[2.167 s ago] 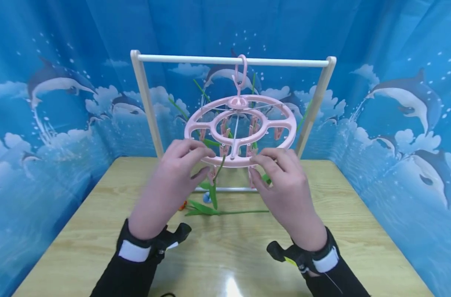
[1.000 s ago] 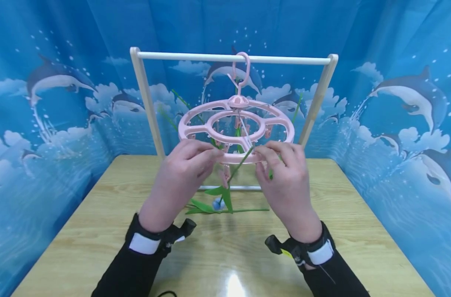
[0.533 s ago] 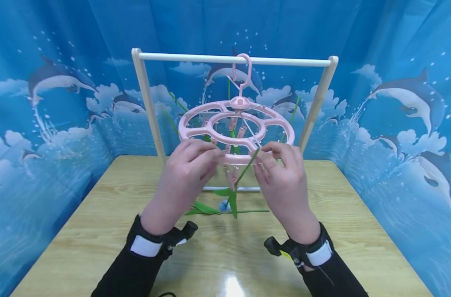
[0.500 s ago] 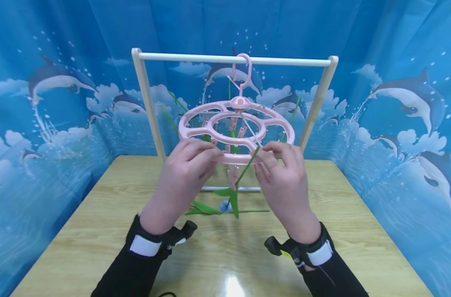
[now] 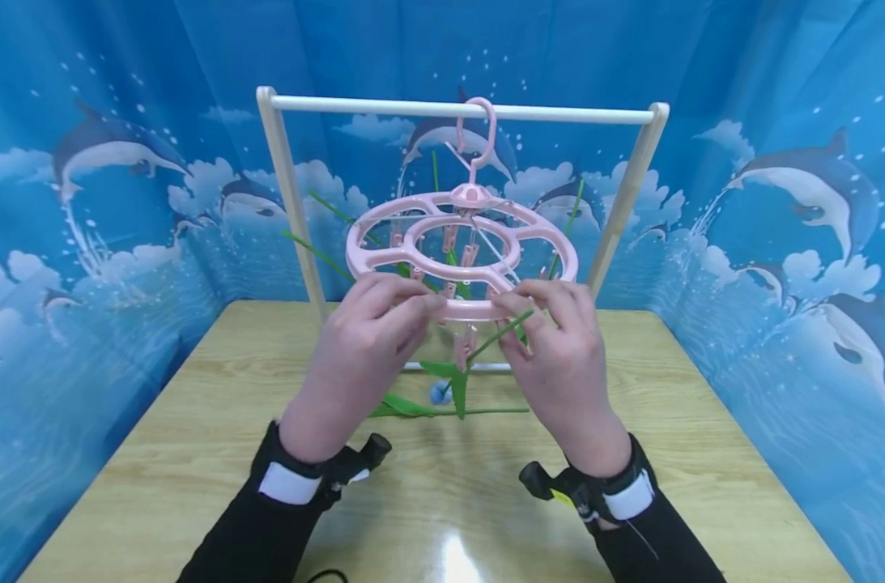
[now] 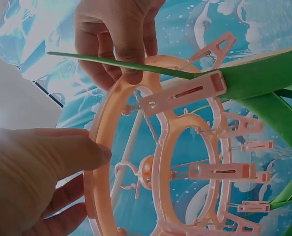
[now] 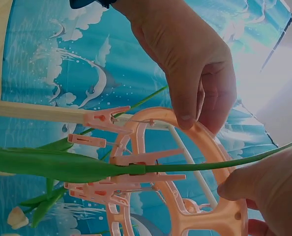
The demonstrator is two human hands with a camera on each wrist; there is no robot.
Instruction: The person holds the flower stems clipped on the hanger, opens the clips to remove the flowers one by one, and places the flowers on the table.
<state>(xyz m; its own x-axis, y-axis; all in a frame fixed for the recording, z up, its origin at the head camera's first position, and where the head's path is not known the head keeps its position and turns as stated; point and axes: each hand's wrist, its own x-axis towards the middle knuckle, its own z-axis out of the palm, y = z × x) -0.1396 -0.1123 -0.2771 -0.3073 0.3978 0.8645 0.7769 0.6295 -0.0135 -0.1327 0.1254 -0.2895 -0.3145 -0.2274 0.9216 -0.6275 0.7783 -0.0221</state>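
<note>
My left hand [image 5: 362, 344] and right hand [image 5: 559, 344] each pinch the near rim of a round pink clip hanger [image 5: 467, 265], thumbs and fingers on either side of it. A pink clothes peg [image 5: 465, 348] hangs from the rim between the hands. It grips an artificial flower with a blue head [image 5: 440, 393], green leaves [image 5: 458, 389] and a stem [image 5: 500, 334] slanting up towards the right hand. In the left wrist view that peg [image 6: 185, 93] sits against the stem. More green stems [image 5: 573, 219] are held by pegs around the hanger.
The hanger's hook [image 5: 477, 138] hangs on the white bar [image 5: 355, 104] of a wooden-sided rack [image 5: 289, 186]. Another flower's stem [image 5: 486, 410] and leaves lie on the wooden table [image 5: 442, 478]; its head is hidden. A blue dolphin curtain [image 5: 107, 243] encloses the table.
The hanger has turned, bringing the blue flower's peg to the right, to between the hands. Its stem now leans further right. My left hand shifted right, then both hands stayed on the rim.
</note>
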